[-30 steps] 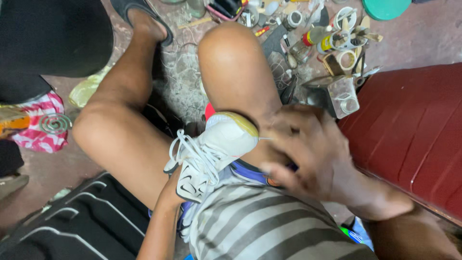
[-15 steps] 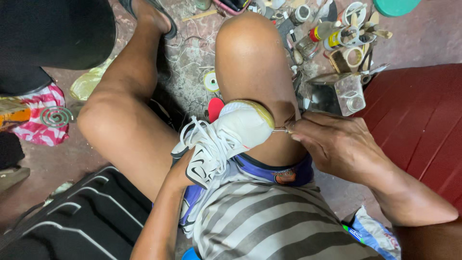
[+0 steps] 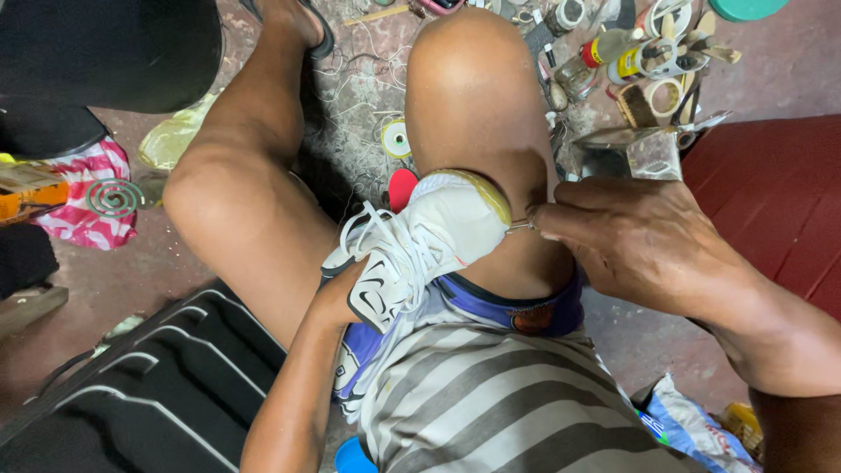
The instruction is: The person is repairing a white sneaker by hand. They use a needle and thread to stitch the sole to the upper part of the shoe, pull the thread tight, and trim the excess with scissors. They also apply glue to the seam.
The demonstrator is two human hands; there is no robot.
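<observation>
Since the earlier frame the right hand (image 3: 635, 250) drew back beside the white sneaker (image 3: 420, 250), pinching a needle (image 3: 520, 226); left hand (image 3: 337, 293) gripped the sneaker

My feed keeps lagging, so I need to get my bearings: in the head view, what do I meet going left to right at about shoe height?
Green mosquito coil → left knee → white shoe → needle → right hand → red surface.
</observation>
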